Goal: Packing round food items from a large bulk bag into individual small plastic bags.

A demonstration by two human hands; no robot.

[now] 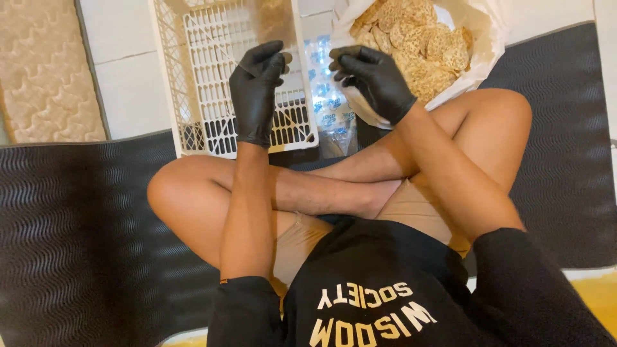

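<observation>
Gloved hands above crate and bag.
Left hand and right hand pinching clear plastic bag; white crate beneath; white bag full of round crackers.

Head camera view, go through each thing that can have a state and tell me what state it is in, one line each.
Left hand: gloved in black, fingers pinched on a clear plastic bag.
Right hand: gloved in black, fingers curled, whether it holds anything cannot be told.
White crate: upright on the floor, open top.
Big bag of round crackers: open, well filled.
Stack of printed small bags: lying flat.
</observation>
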